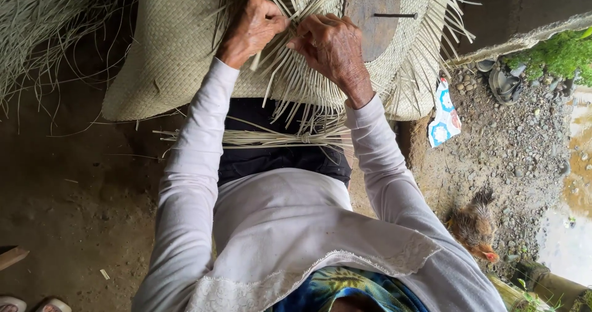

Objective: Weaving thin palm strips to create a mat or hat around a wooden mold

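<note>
A large pale woven straw mat or hat brim (176, 47) lies over my lap, with loose unwoven strands (296, 93) fanning out from its near edge. My left hand (251, 28) pinches several of those strands at the weave's edge. My right hand (333, 44) grips neighbouring strands right beside it, fingertips nearly touching the left's. A round brown wooden block (373, 16) sits on the weave just behind my right hand. A tied bundle of straw strips (271, 139) rests across my lap.
A heap of loose straw fibres (43, 22) lies at the far left on the dirt floor. A brown chicken (473, 225) stands at the right on gravel. A printed wrapper (445, 111) and a sandal (505, 81) lie beyond it. A wooden piece (12, 258) is at lower left.
</note>
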